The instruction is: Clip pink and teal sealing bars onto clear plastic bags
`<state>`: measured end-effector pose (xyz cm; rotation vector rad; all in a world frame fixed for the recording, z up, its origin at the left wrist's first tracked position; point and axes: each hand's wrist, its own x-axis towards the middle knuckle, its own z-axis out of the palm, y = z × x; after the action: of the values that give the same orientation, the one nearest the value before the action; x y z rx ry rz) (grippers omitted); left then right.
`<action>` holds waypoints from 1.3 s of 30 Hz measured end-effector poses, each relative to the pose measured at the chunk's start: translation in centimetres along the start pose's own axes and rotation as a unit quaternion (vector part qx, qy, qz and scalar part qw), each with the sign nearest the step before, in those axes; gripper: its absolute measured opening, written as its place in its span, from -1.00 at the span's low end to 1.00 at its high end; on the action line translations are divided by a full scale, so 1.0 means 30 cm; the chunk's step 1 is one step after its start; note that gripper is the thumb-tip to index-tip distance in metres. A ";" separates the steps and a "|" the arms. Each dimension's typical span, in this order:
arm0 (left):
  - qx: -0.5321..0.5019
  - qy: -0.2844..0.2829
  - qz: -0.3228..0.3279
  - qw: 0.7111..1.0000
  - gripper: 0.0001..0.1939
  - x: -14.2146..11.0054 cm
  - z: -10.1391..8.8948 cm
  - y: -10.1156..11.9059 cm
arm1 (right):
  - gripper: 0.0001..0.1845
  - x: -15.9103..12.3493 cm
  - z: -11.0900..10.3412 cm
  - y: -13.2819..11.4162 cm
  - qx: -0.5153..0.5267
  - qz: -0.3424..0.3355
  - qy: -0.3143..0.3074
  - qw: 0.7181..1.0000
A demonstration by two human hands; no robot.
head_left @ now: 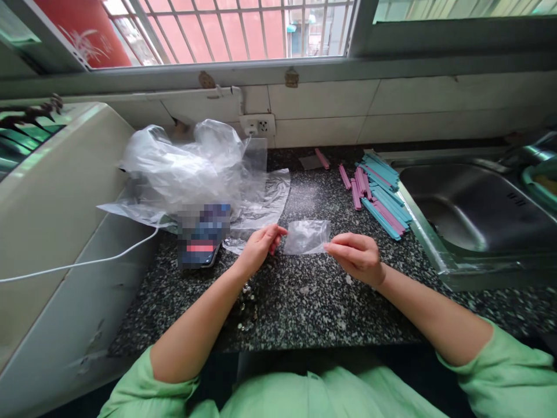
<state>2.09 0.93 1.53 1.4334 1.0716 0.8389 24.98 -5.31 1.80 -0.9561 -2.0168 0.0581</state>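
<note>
A: Closest is the light green, short-sleeved cloth shirt, bottom edge. Beyond it, the black-and-white speckled stone countertop. Hands?

B: Both on one small, clear, rectangular plastic bag, mid-counter, between them. Left hand: thumb and index pinched together at its upper left edge. Right hand: fingertips pressed together on its lower right corner.

A: Why opposite sides?

B: Probably to hold thin, limp film flat and spread; one hand would let it fold. Light fingertip hold likely suits something that flimsy. Can't tell if its underside touches the stone. Looks like nothing inside, but glare, so not sure.

A: Left side?

B: Big crumpled heap of clear plastic bags, loose, against the wall side. Dark, flat phone in front, screen partly pixelated, white thin cable running off left. Small, shiny, clear bits near the left forearm; too small to identify.

A: Right?

B: Flat, narrow blue strips fanned in a pile, short pink strips among and beside them, near the steel sink's rim. Likely put there for right-hand reach, leaving the middle for handling.
</note>
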 end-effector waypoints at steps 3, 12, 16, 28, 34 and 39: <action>-0.137 -0.051 -0.117 0.982 -0.51 0.007 0.014 -0.011 | -0.79 -0.002 0.009 0.008 0.004 -0.032 0.000 0.999; -0.155 0.021 -0.049 0.987 -0.63 0.005 0.018 -0.014 | -0.84 0.004 0.027 0.010 0.108 0.105 -0.017 0.988; -0.126 0.045 -0.021 0.991 -0.64 0.002 0.028 -0.020 | -0.77 0.015 0.036 -0.008 0.189 0.198 -0.007 0.962; -0.064 -0.043 -0.029 0.997 -0.66 -0.013 0.010 -0.005 | -0.83 0.023 0.029 0.013 0.170 0.239 0.045 0.955; -0.051 -0.142 -0.018 0.988 -0.52 -0.008 -0.014 -0.006 | -0.88 0.003 0.036 0.019 0.260 0.263 -0.005 0.929; 0.019 -0.083 -0.001 0.996 -0.64 -0.016 0.010 0.021 | -0.91 0.012 0.042 0.006 0.203 0.175 -0.054 0.962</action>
<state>2.31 0.39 2.15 1.5065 0.9668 0.6882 24.06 -4.56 1.21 -1.0423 -1.8075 0.7034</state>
